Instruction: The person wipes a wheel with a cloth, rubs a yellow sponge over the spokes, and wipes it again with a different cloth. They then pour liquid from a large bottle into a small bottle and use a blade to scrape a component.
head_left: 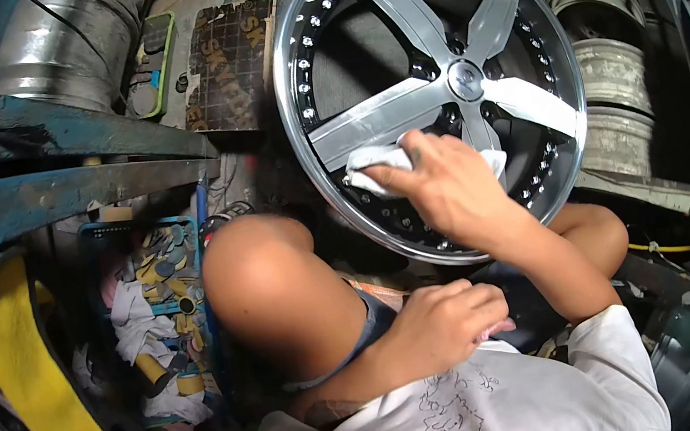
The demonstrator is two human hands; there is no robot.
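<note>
One hand, the right hand (452,192), has its fingers bent over a white cloth (376,157), soft, crinkly and bunched up, below the middle of the big wheel (370,123) and towards its lower edge; the left hand (448,327) is close to the white shirt (534,394), its fingers curled in, and I cannot tell if they hold anything; the wheel leans just past the knees (252,264), and what props it up is hidden; the cloth could snag on the little bolts (309,114) if dragged over them, grit in its folds could scratch the shine, and a hard push on one edge might tip the wheel; its rim is round and bright, its five spokes flat, smooth and silver; to the left, a blue basket (134,223) has rags (134,317) near its left edge, beside a curved yellow strip (30,363); to the right stand dull, scuffed wheels (609,65).
</note>
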